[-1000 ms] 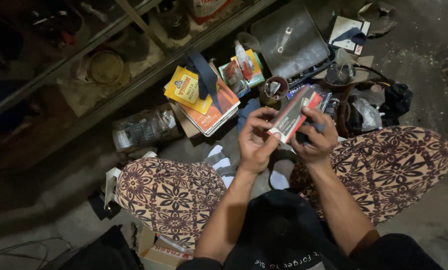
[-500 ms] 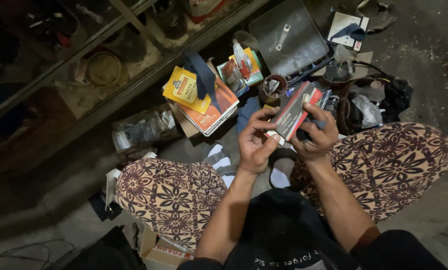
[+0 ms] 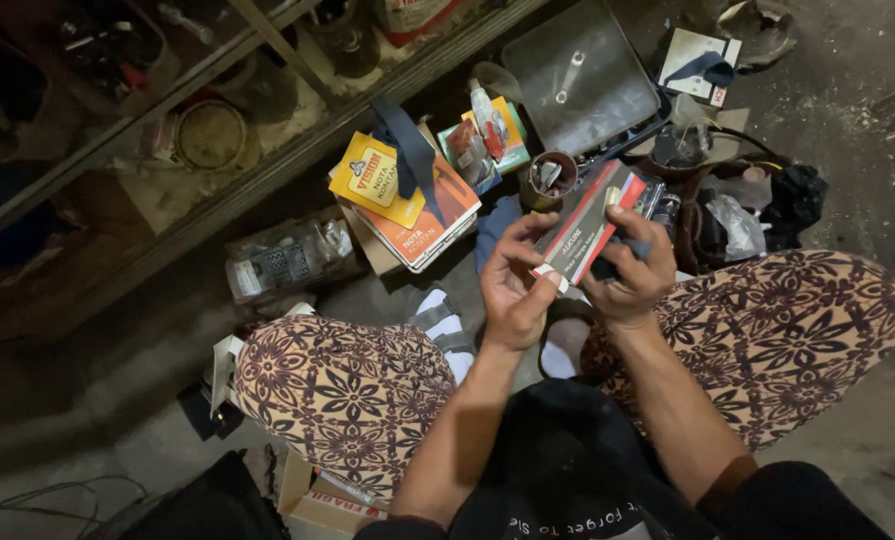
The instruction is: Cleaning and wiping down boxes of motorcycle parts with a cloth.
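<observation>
Between both hands, over my lap, sits a box (image 3: 586, 225): left fingers (image 3: 524, 252) pinch its near end, right fingers (image 3: 636, 225) wrap its side. Thin card, likely light and crushable; best gripped by edges.

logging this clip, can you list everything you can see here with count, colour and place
flat box: 1, dark with red and white, held in both hands
notebooks: a small stack, yellow and orange, on the floor ahead
dark strap: 1, lying across the notebooks
metal tray: 1, grey, top centre
small cup: 1, brown, bits inside, beside the tray
clear bag: 1, by the shelf rail
patterned trousers: brown and cream, on crossed legs
left hand: grips the box's near end
right hand: holds the box's far side
</observation>
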